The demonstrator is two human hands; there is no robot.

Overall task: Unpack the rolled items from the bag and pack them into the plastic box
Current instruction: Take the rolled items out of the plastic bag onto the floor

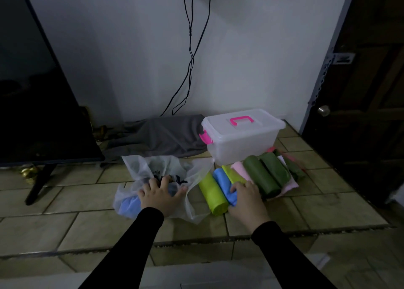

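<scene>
A thin white plastic bag (140, 168) lies on the tiled floor, with a blue roll (129, 205) showing through it. My left hand (160, 195) rests spread on top of the bag. To its right lies a row of rolls: lime green (213, 195), blue (223, 180), yellow-green (232, 174), pink (240, 168) and two dark green ones (260, 175). My right hand (247, 199) grips the near end of the blue roll in that row. Behind the row stands the clear plastic box (242, 144), its lid with a pink handle closed.
A dark TV on a stand (39, 114) fills the left side. A grey cloth (161, 138) lies against the wall behind the bag. Cables (191, 59) hang down the wall. A dark door (367, 92) stands at the right. A step edge (196, 242) crosses below my hands.
</scene>
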